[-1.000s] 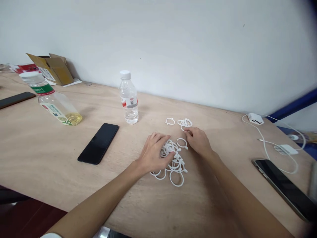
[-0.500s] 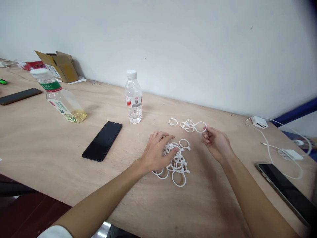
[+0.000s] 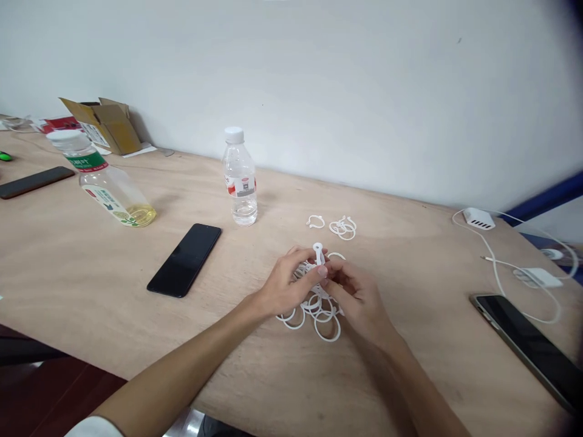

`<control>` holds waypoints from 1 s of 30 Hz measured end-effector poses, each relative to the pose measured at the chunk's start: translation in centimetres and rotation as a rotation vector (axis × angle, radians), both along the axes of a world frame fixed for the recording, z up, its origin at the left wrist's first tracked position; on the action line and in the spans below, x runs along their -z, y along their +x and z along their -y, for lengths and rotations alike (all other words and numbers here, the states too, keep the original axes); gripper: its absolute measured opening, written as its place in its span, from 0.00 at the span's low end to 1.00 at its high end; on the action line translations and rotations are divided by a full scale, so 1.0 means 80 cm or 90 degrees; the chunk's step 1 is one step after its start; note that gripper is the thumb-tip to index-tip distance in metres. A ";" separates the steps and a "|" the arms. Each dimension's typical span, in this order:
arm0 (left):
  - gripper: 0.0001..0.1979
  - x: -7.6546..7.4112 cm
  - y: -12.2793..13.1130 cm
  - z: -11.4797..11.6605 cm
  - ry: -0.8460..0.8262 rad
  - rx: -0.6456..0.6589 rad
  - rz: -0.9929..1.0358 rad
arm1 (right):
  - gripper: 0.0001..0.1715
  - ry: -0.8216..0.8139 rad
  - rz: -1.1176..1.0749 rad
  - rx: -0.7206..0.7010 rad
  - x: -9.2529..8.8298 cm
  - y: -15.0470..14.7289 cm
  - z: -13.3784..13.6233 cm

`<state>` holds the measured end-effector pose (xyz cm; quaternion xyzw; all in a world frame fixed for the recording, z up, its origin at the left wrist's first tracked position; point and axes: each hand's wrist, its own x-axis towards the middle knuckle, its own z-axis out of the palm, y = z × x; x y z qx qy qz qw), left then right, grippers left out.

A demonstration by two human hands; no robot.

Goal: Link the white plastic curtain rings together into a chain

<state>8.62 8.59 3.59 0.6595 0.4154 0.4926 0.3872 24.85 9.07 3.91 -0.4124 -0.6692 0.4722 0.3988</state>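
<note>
Both my hands meet over a heap of white plastic rings (image 3: pixel 327 328), open loops with small knobs at their ends. A single white ring (image 3: pixel 319 254), seen nearly edge-on, stands up between the thumb and fingers of my left hand (image 3: pixel 286 284). My right hand (image 3: pixel 359 297) is closed against the lower part of this ring, fingertips touching the left thumb; its grip is partly hidden. Beyond the hands lie a small cluster of similar rings (image 3: pixel 344 228) and one separate ring (image 3: pixel 316 221).
A water bottle (image 3: pixel 240 182) stands behind a black phone (image 3: pixel 184 261). Farther left are a tea bottle (image 3: pixel 102 182), another phone (image 3: pixel 36 182) and an open cardboard box (image 3: pixel 112 127). On the right lie a phone (image 3: pixel 523 346), a white charger (image 3: pixel 478 218) and cables.
My right hand has come left and nearer from the small cluster, where it held a ring. My left hand has lifted its fingers from the heap and now grips an upright ring.
</note>
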 end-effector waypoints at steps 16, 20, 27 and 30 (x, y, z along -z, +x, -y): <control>0.15 0.011 -0.003 0.001 0.234 0.030 -0.226 | 0.12 0.031 -0.043 0.185 0.006 0.001 -0.004; 0.14 0.010 -0.003 0.001 0.220 0.032 -0.240 | 0.12 -0.001 -0.059 0.189 0.005 0.002 -0.005; 0.20 0.020 -0.011 -0.010 0.181 -0.067 -0.295 | 0.20 0.038 0.035 0.170 0.009 0.003 -0.086; 0.22 0.026 -0.013 -0.014 0.163 -0.090 -0.334 | 0.19 0.146 0.271 0.149 0.016 -0.007 -0.137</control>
